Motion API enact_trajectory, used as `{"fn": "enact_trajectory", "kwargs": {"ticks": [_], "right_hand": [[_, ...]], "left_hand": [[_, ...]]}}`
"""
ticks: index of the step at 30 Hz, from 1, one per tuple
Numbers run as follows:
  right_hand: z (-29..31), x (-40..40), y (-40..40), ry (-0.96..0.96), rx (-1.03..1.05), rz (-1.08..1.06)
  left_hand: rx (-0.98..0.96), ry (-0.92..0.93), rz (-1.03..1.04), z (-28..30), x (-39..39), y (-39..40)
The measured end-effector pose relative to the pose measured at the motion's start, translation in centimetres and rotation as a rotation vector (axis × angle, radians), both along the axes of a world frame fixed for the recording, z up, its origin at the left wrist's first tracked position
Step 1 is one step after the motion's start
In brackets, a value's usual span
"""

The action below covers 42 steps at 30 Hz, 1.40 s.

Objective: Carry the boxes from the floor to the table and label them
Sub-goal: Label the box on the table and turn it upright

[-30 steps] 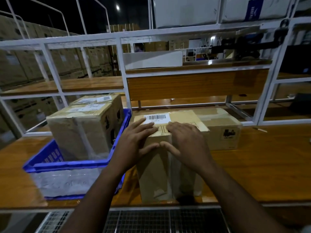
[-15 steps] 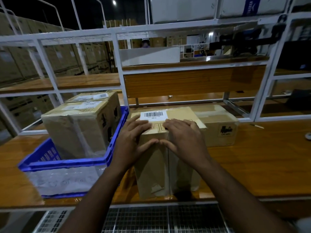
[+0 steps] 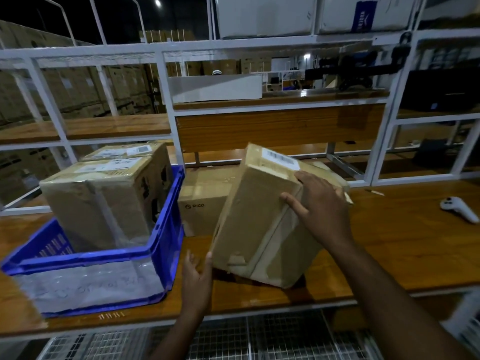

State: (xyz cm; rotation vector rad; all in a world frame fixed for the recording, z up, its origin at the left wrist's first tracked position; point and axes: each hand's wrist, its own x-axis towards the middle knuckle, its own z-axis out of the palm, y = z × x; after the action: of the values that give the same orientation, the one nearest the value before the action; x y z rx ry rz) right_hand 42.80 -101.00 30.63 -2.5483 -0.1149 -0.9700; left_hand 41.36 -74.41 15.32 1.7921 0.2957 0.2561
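Two-handed, held a taped cardboard box [image 3: 259, 224] tilted over the wooden table [image 3: 402, 242], top leaning away and to the right. Clamped the right hand [image 3: 319, 206] over its upper right corner, fingers curled across the top edge and thumb laid on the near face. Set the left hand [image 3: 197, 276] against its lower left corner, fingers nearly straight and pointing up, merely touching the cardboard. Kept the two hands well apart, at opposite corners. Could not tell whether the lowest corner rested on the table or hung just above it. Showed a white barcode label [image 3: 280, 158] on the tilted top face, print too blurred to read.

Left a blue crate [image 3: 166, 229] standing on the table to the left, near but apart from the held box. Stood two more labelled boxes inside it, a front box [image 3: 98, 203] and a rear box [image 3: 124, 152] touching behind it. Placed a low printed box [image 3: 202, 201] flat on the table behind the held one, just beside the crate's right wall. Left a white controller [image 3: 459, 207] lying far right on the table. Backed the table with a white metal frame [image 3: 166, 105] carrying wooden shelves, with a long white carton [image 3: 215, 88] on the middle shelf.
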Motion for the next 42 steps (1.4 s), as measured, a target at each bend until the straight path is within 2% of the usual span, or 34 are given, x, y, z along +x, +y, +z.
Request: {"fn": "enact_trajectory", "kwargs": {"ticks": [5, 7, 9, 12, 17, 24, 28, 33, 35, 38, 42], "right_hand": [[-2.4, -1.6, -4.6, 0.005, 0.256, -0.050], [-3.8, -2.3, -6.5, 0.017, 0.366, -0.041], [-5.2, -3.0, -8.2, 0.039, 0.476, -0.018], [-7.0, -3.7, -10.1, 0.070, 0.607, 0.051], [-8.9, -2.8, -13.4, 0.036, 0.704, 0.054], [-4.4, 1.6, -18.8, -0.085, 0.800, 0.117], [-1.0, 6.4, -20.4, -0.088, 0.734, 0.133], [2.1, 12.3, -22.0, -0.027, 0.747, 0.198], [2.7, 14.5, -22.6, 0.081, 0.760, 0.316], [1.8, 15.7, -23.3, 0.280, 0.623, 0.460], [-0.7, 16.3, -23.9, 0.199, 0.541, 0.395]], "left_hand": [[-0.269, 0.264, -0.286, -1.2, 0.4, -2.8], [-0.432, 0.322, -0.386, -1.2, 0.4, -4.4], [-0.516, 0.331, -0.475, -1.0, 0.7, -6.1], [-0.473, 0.252, -0.570, 0.1, 0.9, -8.9], [-0.367, 0.034, -0.430, 1.0, 0.4, -12.3], [-0.182, -0.280, -0.370, 6.3, 1.7, -16.1], [-0.072, -0.401, -0.378, 9.7, 4.5, -17.9], [0.100, -0.378, -0.360, 14.2, 9.2, -18.3], [0.221, -0.342, -0.344, 15.5, 11.5, -17.9], [0.258, -0.264, -0.336, 15.6, 14.2, -18.1], [0.215, -0.262, -0.144, 14.1, 16.5, -19.6]]}}
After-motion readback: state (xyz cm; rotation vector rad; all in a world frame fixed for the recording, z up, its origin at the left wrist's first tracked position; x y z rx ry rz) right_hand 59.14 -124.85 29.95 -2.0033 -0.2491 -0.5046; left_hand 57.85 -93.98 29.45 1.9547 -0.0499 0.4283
